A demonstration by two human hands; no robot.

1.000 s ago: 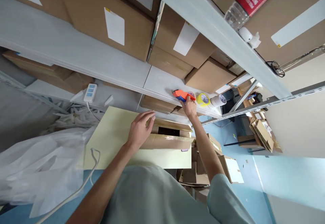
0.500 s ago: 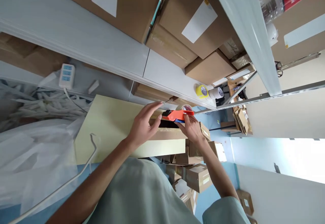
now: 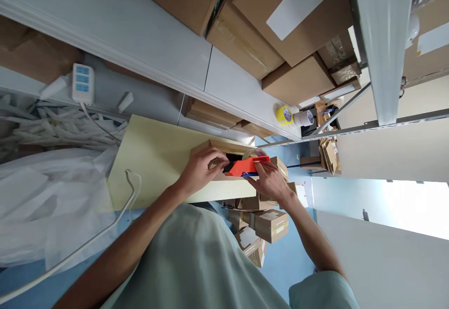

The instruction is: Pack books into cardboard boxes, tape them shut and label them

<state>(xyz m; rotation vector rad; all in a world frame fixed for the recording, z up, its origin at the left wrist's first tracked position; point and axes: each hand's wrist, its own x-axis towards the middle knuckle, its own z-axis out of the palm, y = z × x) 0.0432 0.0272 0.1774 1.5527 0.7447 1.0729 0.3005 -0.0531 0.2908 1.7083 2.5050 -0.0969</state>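
My right hand is closed around an orange-red tape dispenser with a blue part underneath and a roll of tape on it. At the dispenser's black front end, my left hand has its thumb and fingers brought together in a pinch. Whatever lies between those fingertips is too small to make out. Below both hands, a cardboard box rests on the pale yellow tabletop, partly hidden by the hands and the dispenser.
A white cable crosses the tabletop's left part. Beyond runs a grey shelf with cardboard boxes, a yellow tape roll and a power strip below. Plastic wrap lies left; more boxes stand on the floor.
My left fingers have gone from spread apart to pinched at the dispenser's front end. The dispenser sits slightly lower in view, and the camera has shifted a little.
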